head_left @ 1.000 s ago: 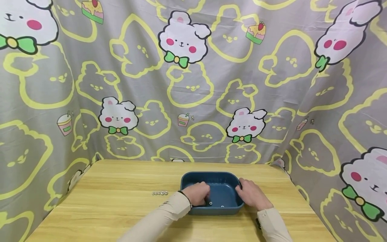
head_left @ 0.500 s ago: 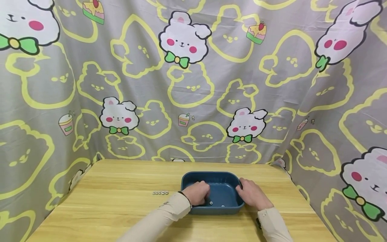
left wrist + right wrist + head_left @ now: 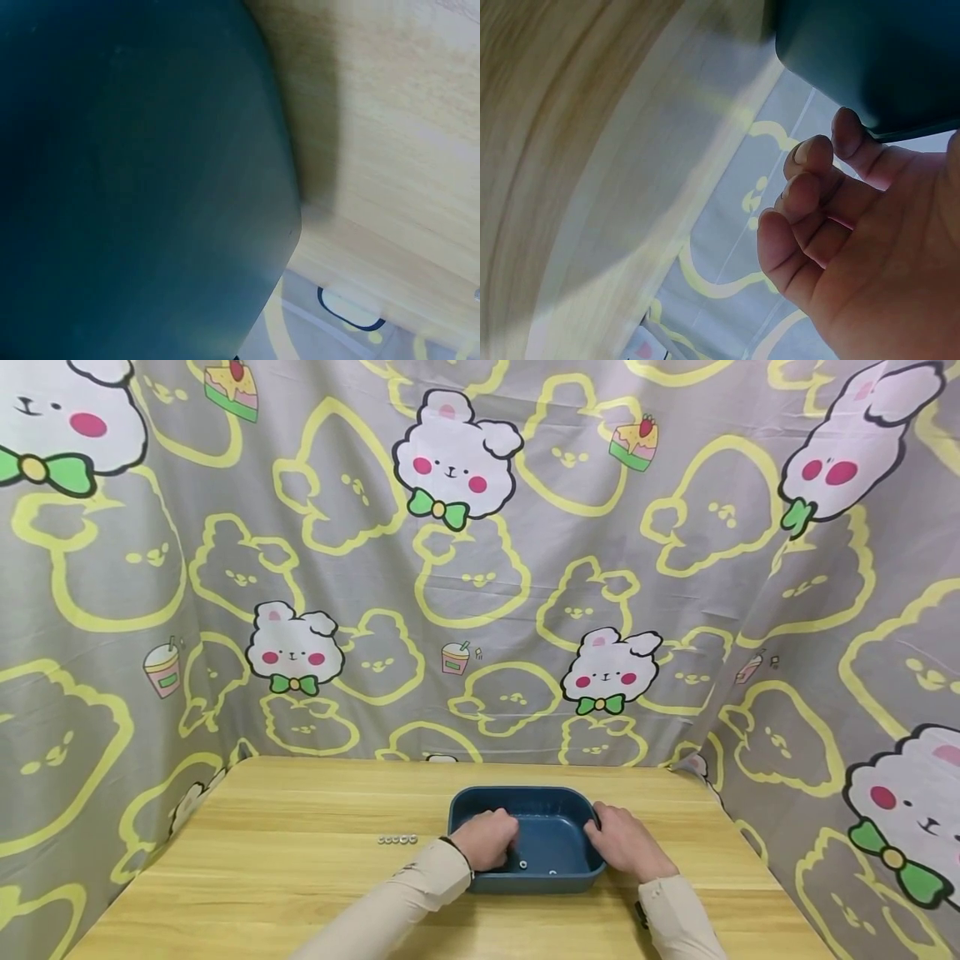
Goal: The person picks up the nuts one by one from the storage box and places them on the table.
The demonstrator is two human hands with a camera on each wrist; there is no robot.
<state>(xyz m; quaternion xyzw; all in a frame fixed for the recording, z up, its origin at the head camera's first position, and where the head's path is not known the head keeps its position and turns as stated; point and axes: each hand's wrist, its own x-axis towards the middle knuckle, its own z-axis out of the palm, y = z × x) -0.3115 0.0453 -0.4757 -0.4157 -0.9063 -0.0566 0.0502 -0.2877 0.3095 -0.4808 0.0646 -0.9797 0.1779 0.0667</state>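
Observation:
A dark blue rectangular basin with rounded corners sits on the wooden table. Inside it, my left hand reaches down over the left side with bent fingers; its fingertips are hidden, and I cannot tell whether they hold anything. Two small silver metal pieces lie on the basin floor: a ring-like nut just right of that hand, and another small piece near the front wall. At the right end, my right hand grips the basin's rim. The right wrist view shows its curled fingers beside the outer wall.
A short row of several small silver nuts lies on the table left of the basin. Grey curtain with cartoon bears hangs behind the table and along both sides. In the left wrist view, the basin wall fills the left part.
The left hand shifts very slightly left inside the basin. The right hand, the basin and the row of nuts stay in place.

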